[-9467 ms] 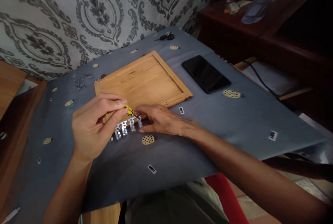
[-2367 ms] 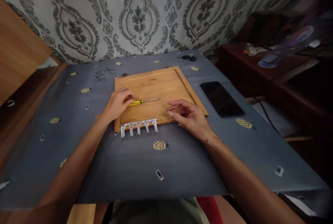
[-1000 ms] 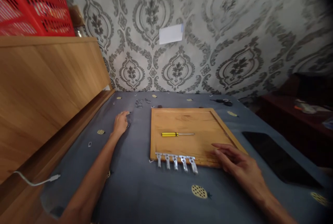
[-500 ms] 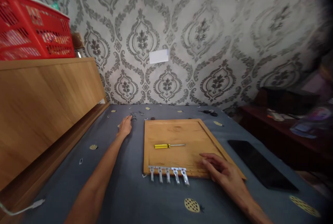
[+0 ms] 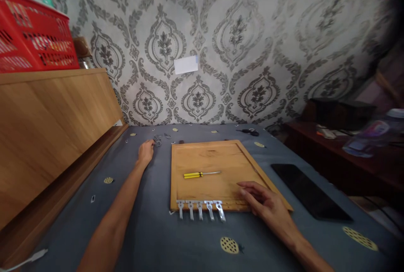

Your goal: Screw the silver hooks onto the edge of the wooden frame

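Note:
At the far left of the cloth, my left hand reaches out with its fingers curled together. Its fingertips are right beside a small cluster of shiny metal rings; what the fingers hold, if anything, is too small to make out. My right hand hovers over the front right edge of a framed wooden board, thumb and fingers apart and holding nothing. A yellow-handled screwdriver lies on the board, its shaft pointing right. Several flat silver metal clips line up along the board's front edge, overhanging it.
Right of the board lies a black tablet-like slab. A black item rests near the wall. A wooden cabinet with a red basket stands left. A bottle is on the dark red surface at right. A white cable lies front left.
The whole scene has shifted slightly left as the head view moved. My left hand has drawn back a little from the metal rings, which show more fully. My right hand stays over the board's edge.

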The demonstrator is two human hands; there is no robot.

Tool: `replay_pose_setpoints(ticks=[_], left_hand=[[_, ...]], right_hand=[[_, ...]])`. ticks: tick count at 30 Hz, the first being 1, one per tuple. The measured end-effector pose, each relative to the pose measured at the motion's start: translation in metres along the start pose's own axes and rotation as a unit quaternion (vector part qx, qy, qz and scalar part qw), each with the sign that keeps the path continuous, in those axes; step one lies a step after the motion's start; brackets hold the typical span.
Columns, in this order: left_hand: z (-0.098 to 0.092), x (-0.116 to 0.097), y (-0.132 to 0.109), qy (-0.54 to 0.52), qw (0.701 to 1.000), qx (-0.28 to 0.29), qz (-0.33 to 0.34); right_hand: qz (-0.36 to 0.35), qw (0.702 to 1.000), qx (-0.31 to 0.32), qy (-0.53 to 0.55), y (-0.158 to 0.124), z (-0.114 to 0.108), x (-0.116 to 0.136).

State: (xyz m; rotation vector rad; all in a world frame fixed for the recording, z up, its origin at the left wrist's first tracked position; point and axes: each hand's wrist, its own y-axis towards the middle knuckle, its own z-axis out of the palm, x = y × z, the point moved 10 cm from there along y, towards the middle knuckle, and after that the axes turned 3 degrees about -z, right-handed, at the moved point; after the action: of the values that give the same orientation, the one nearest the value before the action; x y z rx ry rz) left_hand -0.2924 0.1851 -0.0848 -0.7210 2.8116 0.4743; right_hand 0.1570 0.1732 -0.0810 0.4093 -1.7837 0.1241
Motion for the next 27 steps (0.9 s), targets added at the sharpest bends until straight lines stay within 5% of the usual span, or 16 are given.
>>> replay_pose_setpoints(ticks=[11,19,23,27], left_hand=[[-0.005,0.006,-0.008,-0.029,0.999,-0.019,-0.013],[-0.037,0.012,-0.010,-0.134,0.987,-0.073,-0.049],[-0.048,-0.005,-0.019,-0.227,0.972,-0.060,-0.021],[-0.052,-0.045,-0.047,-0.337,0.941,-0.007,0.033]], right_hand=[[0.007,1.000,0.009,-0.012,0.002,0.000,-0.008],[-0.021,1.000,0.012,-0.014,0.002,0.001,-0.011],[-0.054,0.997,0.014,-0.051,0.002,0.000,-0.008],[-0.113,0.988,0.003,-0.106,-0.001,0.000,0.000]])
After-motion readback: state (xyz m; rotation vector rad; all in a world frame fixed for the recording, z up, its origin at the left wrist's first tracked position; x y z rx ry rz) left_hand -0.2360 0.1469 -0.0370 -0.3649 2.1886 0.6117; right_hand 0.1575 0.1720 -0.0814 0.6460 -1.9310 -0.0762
